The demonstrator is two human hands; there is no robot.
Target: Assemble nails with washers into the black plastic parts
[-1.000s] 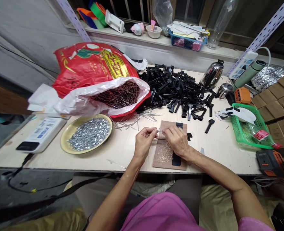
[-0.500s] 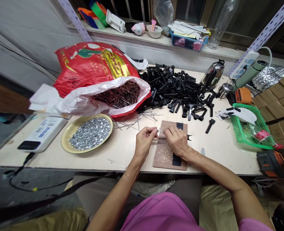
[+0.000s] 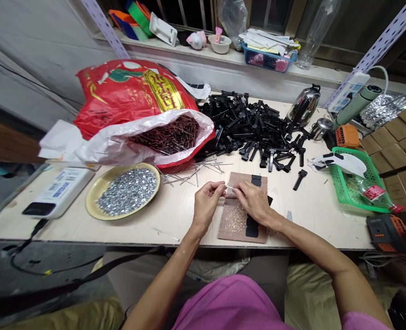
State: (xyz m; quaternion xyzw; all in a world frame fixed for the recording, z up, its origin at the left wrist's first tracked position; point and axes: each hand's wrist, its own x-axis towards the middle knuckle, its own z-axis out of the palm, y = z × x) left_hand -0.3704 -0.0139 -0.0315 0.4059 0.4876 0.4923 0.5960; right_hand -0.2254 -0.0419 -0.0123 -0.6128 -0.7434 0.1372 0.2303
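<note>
Over a brown wooden board (image 3: 233, 219), both of my hands meet at a thin metal pin (image 3: 229, 187). My left hand (image 3: 207, 201) pinches the pin's left end between thumb and fingertips. Curled around the other end is my right hand (image 3: 254, 200). From under its outer side sticks out the end of a black plastic part (image 3: 270, 200); the rest of that part is hidden by the fingers. Black pads (image 3: 252, 227) and pale crumbs lie on the board. Loose pins (image 3: 197, 169) are strewn just beyond the board.
A red bag (image 3: 120, 96) full of dark pins lies at the back left. Before it stands a yellowish dish (image 3: 91, 208) of small metal washers. Black plastic parts (image 3: 251, 121) are heaped behind the board. At right are a green basket (image 3: 340, 195) and a steel kettle (image 3: 304, 105).
The black part's end showing beside my right hand looks different: a forked tip before, a blunt block now. My right hand has turned slightly. My left hand stays nearly in place.
</note>
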